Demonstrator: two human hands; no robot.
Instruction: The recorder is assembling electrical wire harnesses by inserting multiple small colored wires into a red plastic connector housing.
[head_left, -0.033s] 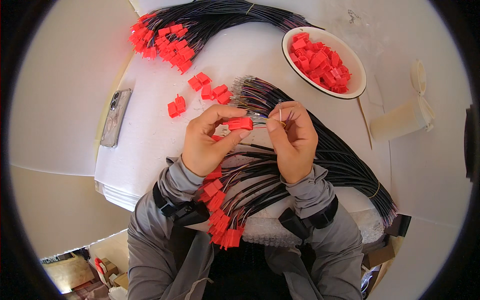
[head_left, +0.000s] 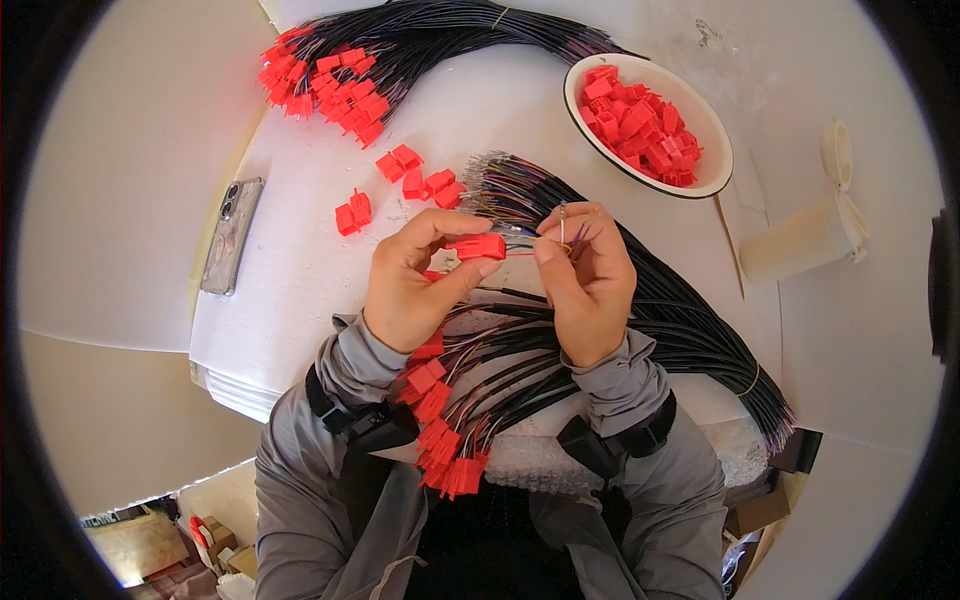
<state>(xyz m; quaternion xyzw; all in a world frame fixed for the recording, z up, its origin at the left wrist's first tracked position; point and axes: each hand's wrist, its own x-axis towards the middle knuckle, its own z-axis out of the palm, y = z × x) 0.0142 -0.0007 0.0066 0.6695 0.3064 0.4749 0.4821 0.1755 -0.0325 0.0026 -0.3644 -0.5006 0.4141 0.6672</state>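
Between thumb and fingers, my left hand (head_left: pixel 408 290) holds a red plastic connector housing (head_left: pixel 480 247) level above the table. Thin coloured wires (head_left: pixel 521 246) run from its right end to my right hand (head_left: pixel 590 290), whose thumb and fingers are closed on them. Just how each wire sits inside the housing is hidden. Beneath both hands lies a bundle of black cables (head_left: pixel 690 300), with bare wire ends (head_left: pixel 490 172) fanned out behind them. Nearer to me, several of the cables end in red connector housings (head_left: pixel 432 400), beside my left wrist.
A white dark-rimmed bowl (head_left: pixel 718 165) of red housings stands at the back right. Loose housings (head_left: pixel 413 183) lie behind my left hand. Farther back is another bundle with red connectors (head_left: pixel 340 85). A phone (head_left: pixel 232 237) rests at left, and a cream lidded container (head_left: pixel 800 238) at right.
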